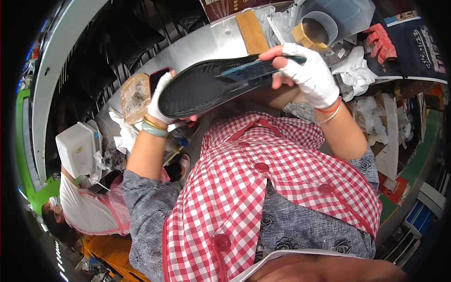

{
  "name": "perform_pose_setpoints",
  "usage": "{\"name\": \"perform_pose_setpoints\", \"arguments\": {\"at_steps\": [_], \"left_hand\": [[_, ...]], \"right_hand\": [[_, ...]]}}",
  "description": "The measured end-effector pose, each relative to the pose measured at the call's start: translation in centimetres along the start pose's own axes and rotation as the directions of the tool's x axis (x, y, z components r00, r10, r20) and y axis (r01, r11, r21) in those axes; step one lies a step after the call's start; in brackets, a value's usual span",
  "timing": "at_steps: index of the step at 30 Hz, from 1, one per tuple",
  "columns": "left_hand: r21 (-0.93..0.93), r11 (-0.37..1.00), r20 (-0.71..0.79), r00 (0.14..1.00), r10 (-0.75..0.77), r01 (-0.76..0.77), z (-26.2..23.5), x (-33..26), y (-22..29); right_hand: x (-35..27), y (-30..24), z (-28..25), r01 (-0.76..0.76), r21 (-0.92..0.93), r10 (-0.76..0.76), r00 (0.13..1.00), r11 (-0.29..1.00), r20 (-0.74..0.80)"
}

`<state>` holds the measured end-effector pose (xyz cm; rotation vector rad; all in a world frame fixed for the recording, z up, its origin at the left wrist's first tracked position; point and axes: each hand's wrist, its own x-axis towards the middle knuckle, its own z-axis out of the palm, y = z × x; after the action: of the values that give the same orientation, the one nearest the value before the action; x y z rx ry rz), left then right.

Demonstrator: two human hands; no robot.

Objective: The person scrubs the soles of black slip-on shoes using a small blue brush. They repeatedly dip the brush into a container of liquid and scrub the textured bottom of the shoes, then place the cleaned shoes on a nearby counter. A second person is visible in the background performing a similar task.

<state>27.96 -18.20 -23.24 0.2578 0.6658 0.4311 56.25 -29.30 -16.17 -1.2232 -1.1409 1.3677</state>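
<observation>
A black shoe sole [202, 89] with a teal strip at one end is held up in front of my chest, its ridged face showing. My left hand [161, 96], in a white glove with bare fingertips, grips its wider left end. The teal end lies in my right hand [310, 77], gloved the same way, with the thumb and fingers closed around its edge. Part of the left fingers is hidden behind the sole. Beside my left hand are a brown tape-wrapped bundle [135, 97] and a dark phone-like object [157, 77].
Beyond the sole, a metal worktop [206, 42] carries a brown block [251, 33]. A clear cup [324, 23], a pink glove [380, 43] and white cloth [354, 70] lie at the far right. To the left are a white plastic container [77, 148] and another person [94, 207].
</observation>
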Motion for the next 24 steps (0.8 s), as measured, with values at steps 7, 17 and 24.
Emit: {"name": "perform_pose_setpoints", "arguments": {"at_steps": [7, 17, 24], "left_hand": [[-0.033, 0.993, 0.355, 0.928, 0.116, -0.111, 0.9, 1.9, -2.0], [0.007, 0.988, 0.184, 0.972, 0.149, -0.153, 1.5, 2.0, -3.2], [0.073, 0.940, 0.240, 0.921, 0.307, -0.332, 2.6, -1.0, -4.0]], "right_hand": [[0.1, 3.2, 5.2, 0.325, -0.108, -0.328, 0.945, 0.940, -0.010], [2.2, 2.7, 2.0, 0.153, -0.256, -0.211, 0.952, 0.954, -0.221], [0.1, 0.2, 3.6, 0.463, -0.090, -0.419, 0.681, 0.882, -0.600]]}}
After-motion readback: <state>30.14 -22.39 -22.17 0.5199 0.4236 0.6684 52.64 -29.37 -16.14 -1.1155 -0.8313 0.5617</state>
